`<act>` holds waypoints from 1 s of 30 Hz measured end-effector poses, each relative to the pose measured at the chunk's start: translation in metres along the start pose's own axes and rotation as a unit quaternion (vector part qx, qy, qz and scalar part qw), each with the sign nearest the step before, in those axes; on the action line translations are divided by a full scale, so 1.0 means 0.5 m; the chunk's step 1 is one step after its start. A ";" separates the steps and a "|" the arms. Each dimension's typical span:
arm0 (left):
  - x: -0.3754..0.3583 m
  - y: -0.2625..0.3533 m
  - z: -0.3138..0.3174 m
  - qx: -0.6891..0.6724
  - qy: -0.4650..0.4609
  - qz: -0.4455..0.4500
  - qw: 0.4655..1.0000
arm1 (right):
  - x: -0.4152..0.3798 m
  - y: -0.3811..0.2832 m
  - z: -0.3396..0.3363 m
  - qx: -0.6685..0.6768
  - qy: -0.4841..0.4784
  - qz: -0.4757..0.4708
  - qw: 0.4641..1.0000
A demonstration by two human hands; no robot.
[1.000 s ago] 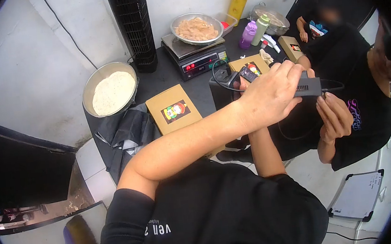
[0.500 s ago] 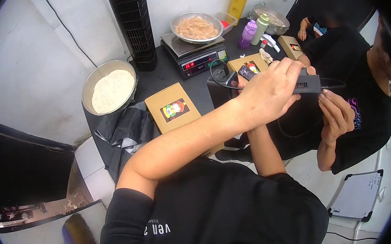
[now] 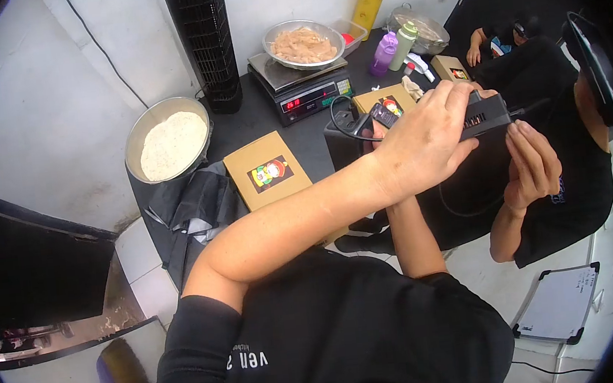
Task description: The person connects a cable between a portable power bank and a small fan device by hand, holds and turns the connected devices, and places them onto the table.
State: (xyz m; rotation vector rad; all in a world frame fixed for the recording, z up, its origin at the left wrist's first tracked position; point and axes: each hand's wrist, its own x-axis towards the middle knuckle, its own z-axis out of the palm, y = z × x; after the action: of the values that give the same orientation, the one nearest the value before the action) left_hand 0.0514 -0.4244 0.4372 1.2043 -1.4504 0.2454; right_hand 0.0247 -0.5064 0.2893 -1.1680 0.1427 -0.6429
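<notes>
My left hand (image 3: 426, 132) reaches across to the right, its fingers closed round a small black vented device (image 3: 487, 113) with a cable at its far end. Below and behind that forearm, my right hand (image 3: 377, 131) is mostly hidden; a bit of finger shows against a black box (image 3: 346, 142) with a cable looping from its top. A small dark handheld object (image 3: 385, 114) sits beside that finger. A co-worker's hand (image 3: 531, 166) has its fingertips at the vented device's right end.
On the black table (image 3: 241, 124) are a bowl of white powder (image 3: 173, 145), a cardboard box (image 3: 269, 171), a scale (image 3: 304, 92) bearing a bowl of pale strips (image 3: 305, 46), and a purple bottle (image 3: 384, 54). A co-worker in black (image 3: 579, 187) stands close on the right.
The vented device has tilted, its right end rising slightly. The co-worker's hand has shifted a little up and right, and more of that person's head shows. My arms stay almost still.
</notes>
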 end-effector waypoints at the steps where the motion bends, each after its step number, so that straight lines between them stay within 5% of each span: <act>1: 0.001 0.000 -0.001 -0.010 0.001 -0.011 1.000 | 0.005 0.009 -0.011 0.057 -0.020 0.011 0.998; 15: -0.012 -0.015 -0.008 -0.017 0.027 -0.058 0.998 | -0.002 -0.014 0.043 0.068 0.026 0.025 0.997; 27: -0.034 -0.007 -0.033 -0.032 0.007 -0.033 0.999 | -0.026 -0.032 0.074 0.079 -0.048 0.056 0.994; 30: -0.041 -0.004 -0.039 -0.014 -0.002 -0.021 1.000 | -0.003 0.022 0.044 0.015 -0.076 -0.014 0.997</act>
State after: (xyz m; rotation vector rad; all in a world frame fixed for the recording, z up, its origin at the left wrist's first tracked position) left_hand 0.0606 -0.4008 0.4252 1.2108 -1.4265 0.1930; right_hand 0.0374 -0.4850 0.2881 -1.1863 -0.0129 -0.5771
